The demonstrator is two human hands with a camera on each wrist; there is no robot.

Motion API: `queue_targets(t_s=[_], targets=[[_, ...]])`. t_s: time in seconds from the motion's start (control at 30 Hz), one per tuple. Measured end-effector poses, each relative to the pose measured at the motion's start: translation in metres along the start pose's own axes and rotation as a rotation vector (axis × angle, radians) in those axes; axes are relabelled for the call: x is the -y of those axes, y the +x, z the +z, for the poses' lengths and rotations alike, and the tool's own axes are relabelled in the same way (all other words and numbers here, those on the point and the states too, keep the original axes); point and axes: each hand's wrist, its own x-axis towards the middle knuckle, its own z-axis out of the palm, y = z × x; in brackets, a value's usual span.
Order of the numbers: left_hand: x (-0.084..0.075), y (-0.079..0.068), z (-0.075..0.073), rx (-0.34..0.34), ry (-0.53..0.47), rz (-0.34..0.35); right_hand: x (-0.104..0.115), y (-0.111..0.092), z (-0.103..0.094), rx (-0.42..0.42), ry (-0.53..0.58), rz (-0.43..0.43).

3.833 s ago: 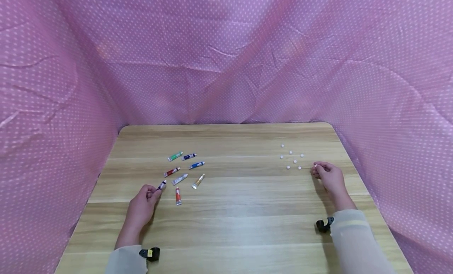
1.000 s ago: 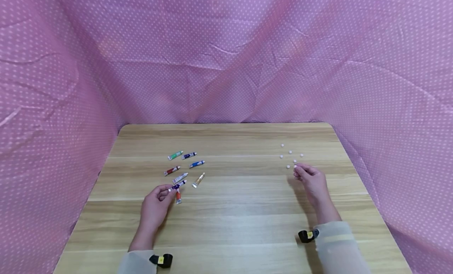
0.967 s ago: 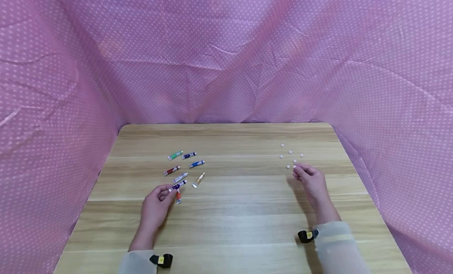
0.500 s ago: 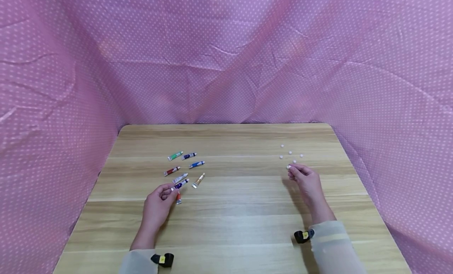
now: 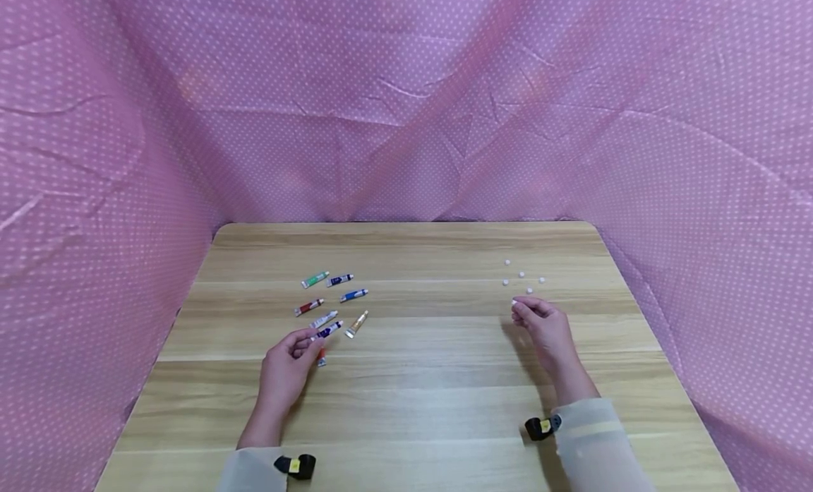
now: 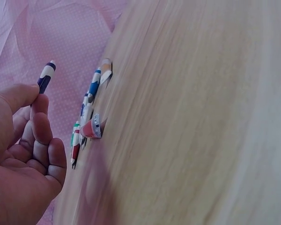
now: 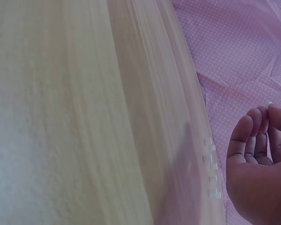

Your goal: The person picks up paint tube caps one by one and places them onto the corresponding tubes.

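Observation:
My left hand (image 5: pixel 284 370) pinches a dark purple paint tube (image 5: pixel 331 329) between thumb and fingertips. In the left wrist view the tube (image 6: pixel 46 76) is raised, its pale tip pointing up and away. An orange-red tube (image 5: pixel 321 358) lies on the table, partly hidden by this hand. My right hand (image 5: pixel 550 333) pinches a small white piece (image 5: pixel 514 302), whose edge shows at the thumb tip in the right wrist view; its exact kind is unclear. Several similar white pieces (image 5: pixel 530 291) lie just beyond that hand.
Several more paint tubes lie on the wooden table (image 5: pixel 432 407) past my left hand: green (image 5: pixel 314 279), blue (image 5: pixel 353 295), dark red (image 5: pixel 308 307) and gold (image 5: pixel 357 324) among them. Pink dotted cloth (image 5: pixel 406 125) hangs around the back and sides.
My left hand has carried the purple tube rightward over the orange-red one. With the white piece, my right hand has shifted left, now covering where nearer white pieces lay. Both moved only slightly lately.

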Motion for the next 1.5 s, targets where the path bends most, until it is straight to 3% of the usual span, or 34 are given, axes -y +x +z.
queue_targets(t_s=[0.33, 0.77, 1.5], targets=[[0.003, 0.002, 0.006, 0.031, -0.048, 0.029, -0.002, 0.000, 0.007, 0.001, -0.038, 0.005], [0.000, 0.004, 0.008, 0.051, -0.043, 0.002, 0.000, -0.002, 0.021, 0.008, -0.069, -0.002], [-0.009, 0.012, 0.007, 0.080, -0.019, 0.056, 0.000, -0.005, 0.039, 0.027, -0.142, -0.013]])
